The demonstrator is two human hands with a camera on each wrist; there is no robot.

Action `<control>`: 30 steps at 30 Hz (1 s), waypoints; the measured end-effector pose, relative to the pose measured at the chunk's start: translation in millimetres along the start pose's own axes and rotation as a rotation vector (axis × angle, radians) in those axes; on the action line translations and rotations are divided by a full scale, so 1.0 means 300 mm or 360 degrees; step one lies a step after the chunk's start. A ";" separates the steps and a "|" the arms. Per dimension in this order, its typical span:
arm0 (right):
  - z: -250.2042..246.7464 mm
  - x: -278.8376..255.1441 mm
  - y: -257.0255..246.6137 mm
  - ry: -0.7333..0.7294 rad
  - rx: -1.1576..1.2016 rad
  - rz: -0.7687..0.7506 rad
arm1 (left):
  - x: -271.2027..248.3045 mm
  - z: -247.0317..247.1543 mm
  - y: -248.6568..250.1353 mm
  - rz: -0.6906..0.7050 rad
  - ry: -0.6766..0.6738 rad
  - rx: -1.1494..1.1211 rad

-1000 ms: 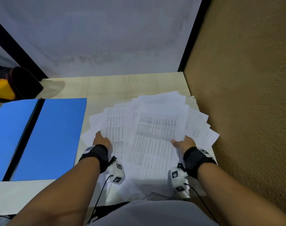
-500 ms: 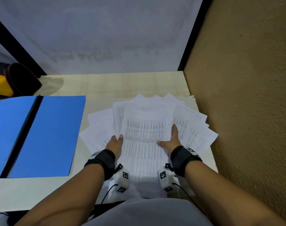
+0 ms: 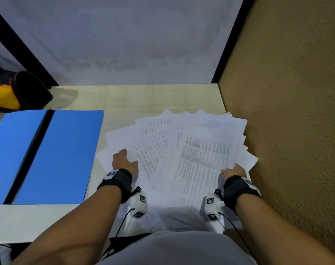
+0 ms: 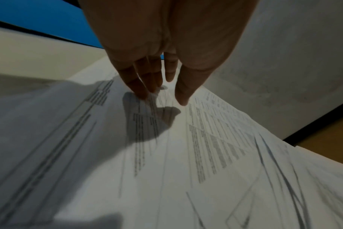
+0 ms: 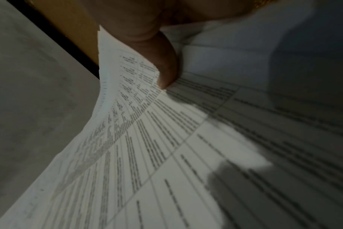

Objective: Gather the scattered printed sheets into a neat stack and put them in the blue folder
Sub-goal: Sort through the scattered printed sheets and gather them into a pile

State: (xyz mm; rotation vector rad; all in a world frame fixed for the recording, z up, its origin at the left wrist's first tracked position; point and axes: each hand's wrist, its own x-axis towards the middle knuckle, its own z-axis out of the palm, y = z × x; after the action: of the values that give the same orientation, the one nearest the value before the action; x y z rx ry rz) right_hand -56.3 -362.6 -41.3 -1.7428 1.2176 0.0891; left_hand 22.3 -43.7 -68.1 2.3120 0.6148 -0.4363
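Many printed sheets (image 3: 184, 155) lie fanned just right of the blue folder (image 3: 48, 155), which lies open to receive them. The left hand (image 3: 123, 160), farther from the folder's spine, rests nearly straight fingers (image 4: 145, 83) on the fan's near edge, probably to sweep it inward. The right hand (image 3: 233, 172) pinches the far edge under its thumb (image 5: 164, 66); its other fingers are hidden. Sheet count is indeterminable.

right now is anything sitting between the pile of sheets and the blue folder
Nothing visible does. Only bare table separates the printed sheets from the open blue folder on their left, and no object lies on the folder's visible inner faces.
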 end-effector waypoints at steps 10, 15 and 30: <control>0.067 0.003 -0.029 -0.0367 0.0237 -0.0095 | -0.044 0.033 0.083 -0.0414 -0.0128 -0.0828; 0.098 0.038 0.018 -0.0365 0.0116 -0.0104 | -0.108 0.071 0.051 -0.0271 0.0186 -0.0930; 0.042 0.013 -0.012 -0.0557 0.0163 -0.0173 | -0.132 0.028 0.050 -0.0130 -0.0288 -0.0470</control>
State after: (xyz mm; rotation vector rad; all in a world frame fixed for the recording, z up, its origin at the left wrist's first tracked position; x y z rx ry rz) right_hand -46.2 -356.0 -47.7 -1.6195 0.8566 0.2523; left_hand -3.8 -71.2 -47.4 1.9493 0.6393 -0.5469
